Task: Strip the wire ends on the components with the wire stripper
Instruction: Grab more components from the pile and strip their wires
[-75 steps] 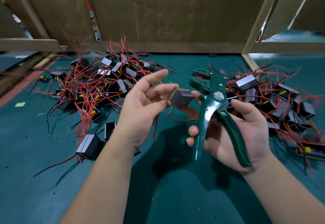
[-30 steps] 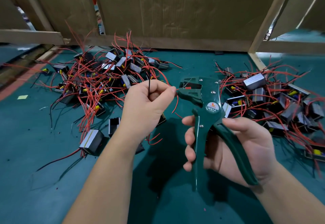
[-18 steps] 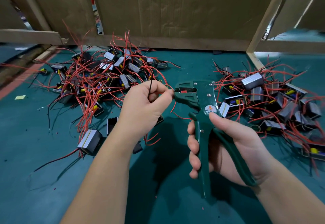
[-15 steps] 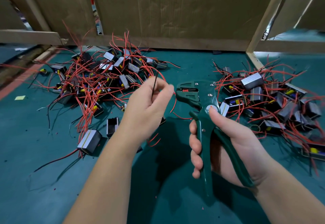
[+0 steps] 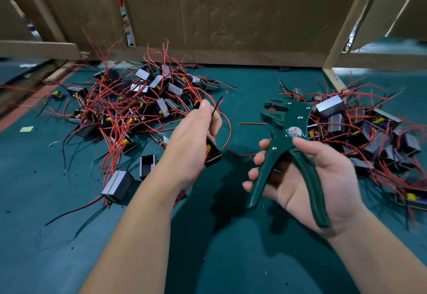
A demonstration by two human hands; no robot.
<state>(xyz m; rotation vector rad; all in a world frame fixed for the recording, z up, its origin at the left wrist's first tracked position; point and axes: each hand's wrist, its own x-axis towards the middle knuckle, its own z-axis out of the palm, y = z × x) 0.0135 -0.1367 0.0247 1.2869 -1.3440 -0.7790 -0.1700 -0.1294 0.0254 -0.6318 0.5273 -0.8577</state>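
Note:
My left hand (image 5: 193, 141) holds a small black component (image 5: 213, 153) under its palm and pinches its thin dark wire (image 5: 216, 106), which sticks up past my fingertips. A red wire (image 5: 227, 127) loops from the component to the right. My right hand (image 5: 307, 178) grips the green wire stripper (image 5: 286, 146) by its handles, jaws pointing up and left. The stripper's jaws (image 5: 273, 111) stand a hand's width right of the wire, apart from it.
A pile of components with red wires (image 5: 136, 106) lies at the left on the green mat (image 5: 57, 201). Another pile (image 5: 360, 132) lies at the right. Loose components (image 5: 117, 185) sit near my left forearm. A cardboard wall (image 5: 219, 16) and wooden frame (image 5: 342, 39) close the back.
My hands have drawn apart: the wire has left the stripper's jaws, the left hand moved left and up, and the handles have spread wider in my right hand.

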